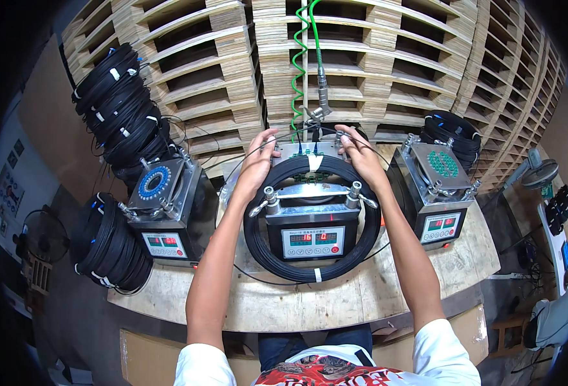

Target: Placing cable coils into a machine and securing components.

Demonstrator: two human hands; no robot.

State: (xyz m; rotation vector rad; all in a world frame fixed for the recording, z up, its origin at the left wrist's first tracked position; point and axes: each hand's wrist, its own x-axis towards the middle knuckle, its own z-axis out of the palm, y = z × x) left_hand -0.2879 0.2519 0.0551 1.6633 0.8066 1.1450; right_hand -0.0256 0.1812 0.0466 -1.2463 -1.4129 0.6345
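Note:
A coil of black cable [253, 238] with white ties hangs around the front of the middle polishing machine [276, 239], which has a lit red and green display. My left hand [258, 164] is at the machine's far left corner, its fingers and thumb closed about a metal clamp knob [277, 147]. At the far right corner my right hand [363, 157] closes in the same way on another clamp knob [340, 137]. Between them lies the metal top plate [288, 152] with green connectors [307, 152]. Two near clamp knobs [271, 195] stand free of my hands.
Similar machines stand left [168, 222] and right [435, 212] on the wooden table [361, 299]. Stacked black cable coils [120, 109] rise at the left, with more coils [451, 136] at the back right. Wooden pallets [387, 51] and a green air hose [316, 38] are behind.

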